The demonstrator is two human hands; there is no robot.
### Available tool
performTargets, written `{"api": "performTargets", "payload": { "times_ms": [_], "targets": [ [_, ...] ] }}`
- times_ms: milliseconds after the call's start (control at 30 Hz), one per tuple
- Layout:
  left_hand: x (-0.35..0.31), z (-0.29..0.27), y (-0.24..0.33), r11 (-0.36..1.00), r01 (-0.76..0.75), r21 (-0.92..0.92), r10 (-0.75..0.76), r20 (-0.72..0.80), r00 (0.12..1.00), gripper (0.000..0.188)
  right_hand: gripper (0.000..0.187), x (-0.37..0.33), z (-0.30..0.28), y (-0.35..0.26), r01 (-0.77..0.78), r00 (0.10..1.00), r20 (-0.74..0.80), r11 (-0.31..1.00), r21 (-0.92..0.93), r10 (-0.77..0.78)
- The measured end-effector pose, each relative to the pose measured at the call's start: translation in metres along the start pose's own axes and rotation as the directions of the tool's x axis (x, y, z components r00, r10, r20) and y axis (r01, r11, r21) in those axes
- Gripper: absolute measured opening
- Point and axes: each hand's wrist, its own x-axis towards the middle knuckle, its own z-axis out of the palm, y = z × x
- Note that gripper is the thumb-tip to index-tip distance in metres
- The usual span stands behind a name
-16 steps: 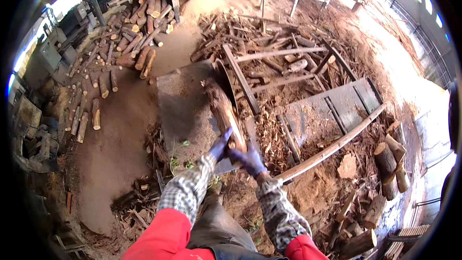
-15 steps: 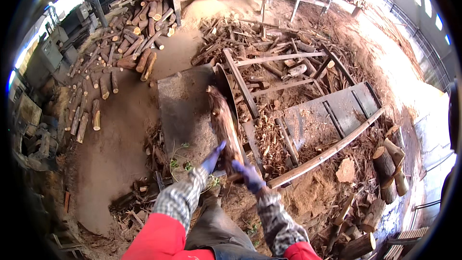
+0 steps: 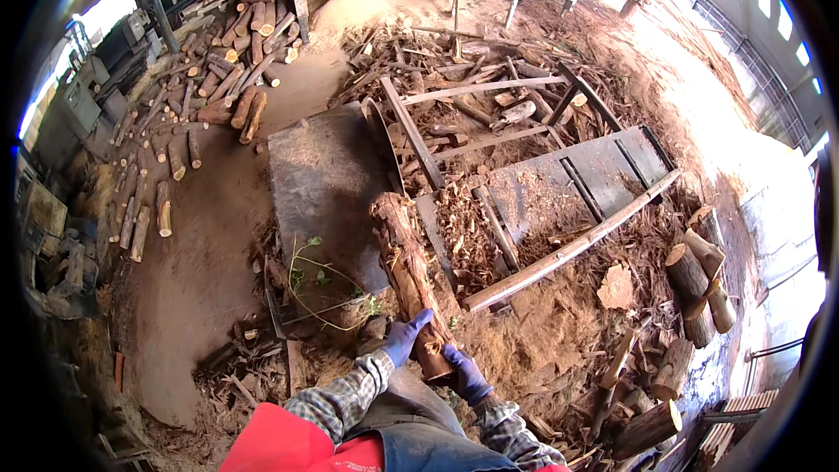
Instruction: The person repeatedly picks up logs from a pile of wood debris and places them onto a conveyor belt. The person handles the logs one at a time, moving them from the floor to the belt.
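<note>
The person holds a rough, bark-covered log [image 3: 405, 267] by its near end, with both gloved hands wrapped around it: the left hand [image 3: 404, 336] has its fingers curled over the upper left side of the end, and the right hand [image 3: 464, 373] grips the lower right side, fingers clenched around the bark. The log points away from the person and rises at a slant, its far end over the near right edge of a dark, flat metal sheet [image 3: 319, 188] that lies on the sawdust-covered ground [image 3: 210, 236]. It appears lifted rather than resting, though whether the far end touches the sheet I cannot tell. Just right of the log a long, low metal frame [image 3: 568, 179] with slats, strewn with chips and bark, stretches off toward the right, and a thin pole [image 3: 568, 249] lies along its near edge. Judging from how things lie, the work of handling this log is at its middle: the log is picked up and firmly in hand but not yet set down anywhere. A good deal seems left to handle, since a scatter of cut logs [image 3: 218, 79] lies well apart at the far left edge of the ground, and several short stumps [image 3: 695, 275] stand near the right. A heap of broken branches and scrap wood [image 3: 454, 70] fills the far side beyond the frame.
</note>
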Motion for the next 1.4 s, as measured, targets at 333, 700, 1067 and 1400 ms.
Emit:
{"api": "performTargets", "payload": {
  "times_ms": [333,700,1067,1400],
  "targets": [
    [0.053,-0.012,0.003,0.981,-0.122,-0.153,0.128,0.027,0.991,0.056,0.043,0.033,0.029,-0.025,0.17,0.984,-0.066,0.983,0.067,-0.166],
    [0.178,-0.014,0.094,0.989,-0.047,-0.141,0.059,0.084,0.995,0.084,0.041,0.152,0.024,-0.128,0.246,0.954,-0.111,0.94,-0.237,-0.278],
    [0.198,-0.02,0.168,0.971,-0.127,-0.201,0.139,0.047,0.989,0.087,0.053,0.199,0.087,-0.153,0.297,0.939,-0.14,0.945,-0.14,-0.315],
    [0.119,-0.133,0.064,0.876,0.139,-0.462,-0.034,0.228,0.973,0.099,0.058,0.027,0.092,0.004,0.059,0.996,0.058,0.996,0.064,-0.062]
  ]
}}
